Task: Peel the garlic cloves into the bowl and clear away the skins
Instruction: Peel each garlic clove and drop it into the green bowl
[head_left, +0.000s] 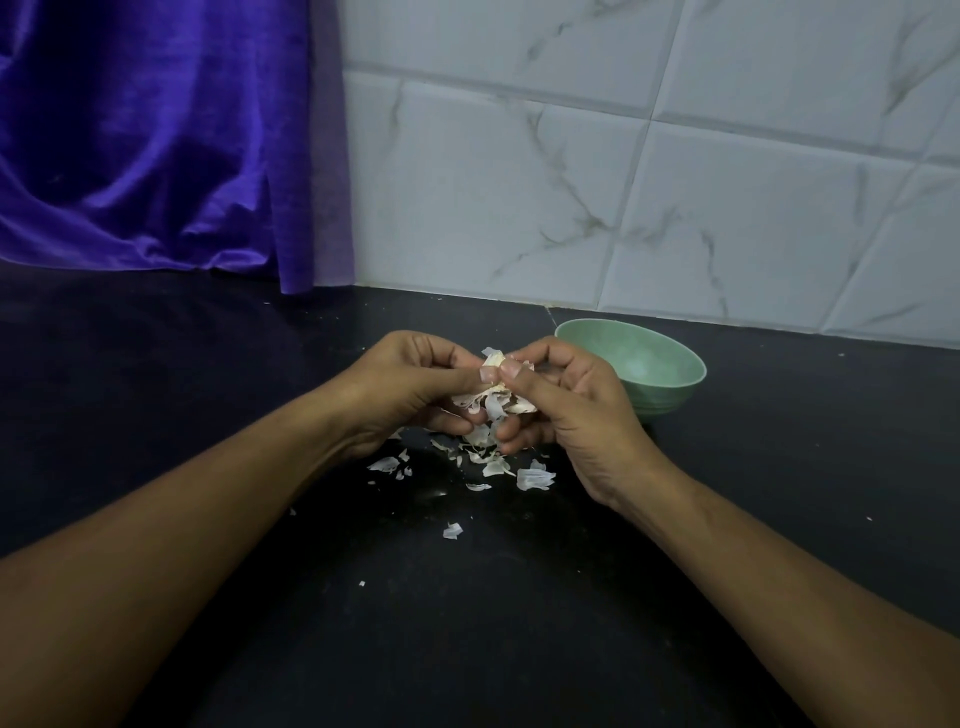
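Observation:
Both hands meet above the black counter, just left of a pale green bowl. My left hand and my right hand hold one garlic piece between them, thumbs and fingertips pinched on it. Papery skin hangs from it between the palms. Loose garlic skins lie scattered on the counter under and in front of the hands. The bowl's inside looks bare from this angle; its near left side is hidden by my right hand.
A black countertop runs to a white marbled tile wall behind the bowl. A purple cloth hangs down to the counter at the back left. Tiny skin flakes dot the counter nearer to me.

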